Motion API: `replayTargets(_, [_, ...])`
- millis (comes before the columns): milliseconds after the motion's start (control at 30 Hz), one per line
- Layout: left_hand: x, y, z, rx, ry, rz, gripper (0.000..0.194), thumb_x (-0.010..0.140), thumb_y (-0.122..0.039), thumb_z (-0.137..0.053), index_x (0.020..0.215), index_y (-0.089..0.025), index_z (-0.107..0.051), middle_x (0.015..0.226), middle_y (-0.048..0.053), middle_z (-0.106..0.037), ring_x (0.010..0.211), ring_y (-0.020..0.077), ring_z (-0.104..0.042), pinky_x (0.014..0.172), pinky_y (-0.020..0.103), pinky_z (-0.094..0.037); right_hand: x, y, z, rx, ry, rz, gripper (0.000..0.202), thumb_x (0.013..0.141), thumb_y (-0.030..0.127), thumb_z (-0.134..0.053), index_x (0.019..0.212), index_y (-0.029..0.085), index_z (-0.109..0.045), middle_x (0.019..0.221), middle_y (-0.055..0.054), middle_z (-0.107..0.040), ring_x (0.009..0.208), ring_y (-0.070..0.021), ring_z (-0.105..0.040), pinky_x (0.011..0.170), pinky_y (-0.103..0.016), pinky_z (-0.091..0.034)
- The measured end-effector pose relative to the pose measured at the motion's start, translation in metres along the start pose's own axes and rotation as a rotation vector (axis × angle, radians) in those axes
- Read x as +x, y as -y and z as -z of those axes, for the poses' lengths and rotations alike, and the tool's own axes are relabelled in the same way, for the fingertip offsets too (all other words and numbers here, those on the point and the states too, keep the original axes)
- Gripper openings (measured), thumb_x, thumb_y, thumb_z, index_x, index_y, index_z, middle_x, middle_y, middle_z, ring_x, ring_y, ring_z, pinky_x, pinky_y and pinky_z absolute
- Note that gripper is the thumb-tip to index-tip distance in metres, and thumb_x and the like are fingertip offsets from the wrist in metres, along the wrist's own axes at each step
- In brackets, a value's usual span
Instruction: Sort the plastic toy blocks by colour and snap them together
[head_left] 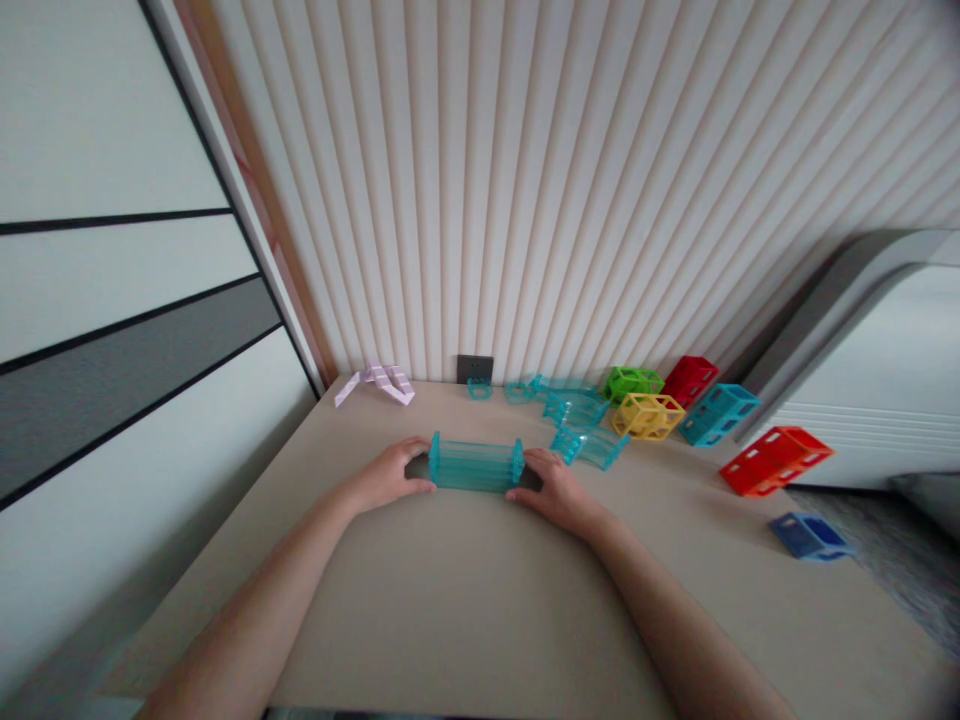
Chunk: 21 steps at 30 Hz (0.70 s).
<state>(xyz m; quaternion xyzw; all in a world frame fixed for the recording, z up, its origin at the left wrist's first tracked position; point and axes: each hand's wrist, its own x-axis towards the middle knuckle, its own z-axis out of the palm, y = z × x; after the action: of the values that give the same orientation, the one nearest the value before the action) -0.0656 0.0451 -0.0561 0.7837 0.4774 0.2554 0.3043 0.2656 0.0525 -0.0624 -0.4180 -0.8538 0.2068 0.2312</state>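
A clear teal tube piece (476,466) with a flange at each end lies level on the beige table, around its middle. My left hand (397,472) grips its left end, thumb in front and fingers behind. At the right end my right hand (549,482) holds it in the same way, fingers curled at the flange. Curved teal pieces (589,447) rest just beyond my right hand, with more teal pieces (574,408) behind them.
Along the right stand a green block (632,384), yellow block (646,416), dark red block (690,380), teal block (720,414), orange-red block (776,461) and blue block (810,537). Lilac pieces (379,380) lie at the back left. A ribbed wall (480,200) borders the table (465,610).
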Motion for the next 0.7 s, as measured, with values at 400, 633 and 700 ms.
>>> replayTargets(400, [-0.0026,-0.0009,0.0042,-0.034,-0.011,-0.031,0.056,0.075,-0.046,-0.079,0.123,-0.023,-0.064,0.133,0.009,-0.066,0.124,0.0293,-0.059,0.112,0.042,-0.041,-0.0005,-0.0022,0.0023,0.151,-0.041,-0.006,0.061,0.082,0.064,-0.069,0.125,0.021,-0.061,0.122,-0.013,-0.067,0.114,-0.0302,-0.063,0.1,-0.044,-0.047])
replayTargets(633, [-0.0014,-0.0034,0.0025,-0.048,-0.004,-0.063,0.043,0.083,-0.047,-0.072,0.118,-0.023,-0.065,0.123,0.007,-0.07,0.115,0.0261,-0.063,0.105,0.038,-0.047,0.0005,0.0045,0.0058,0.103,-0.017,0.016,0.046,0.087,0.065,-0.062,0.098,0.021,-0.067,0.099,-0.009,-0.071,0.095,-0.0266,-0.065,0.085,-0.038,-0.049])
replayTargets(700, [-0.0014,-0.0044,0.0027,-0.032,0.001,-0.075,0.04,0.084,-0.047,-0.071,0.116,-0.022,-0.065,0.121,0.007,-0.07,0.115,0.0258,-0.063,0.104,0.037,-0.047,0.0004,0.004,0.0054,0.091,-0.02,0.018,0.044,0.088,0.064,-0.061,0.097,0.021,-0.067,0.099,-0.009,-0.071,0.094,-0.0262,-0.064,0.084,-0.038,-0.049])
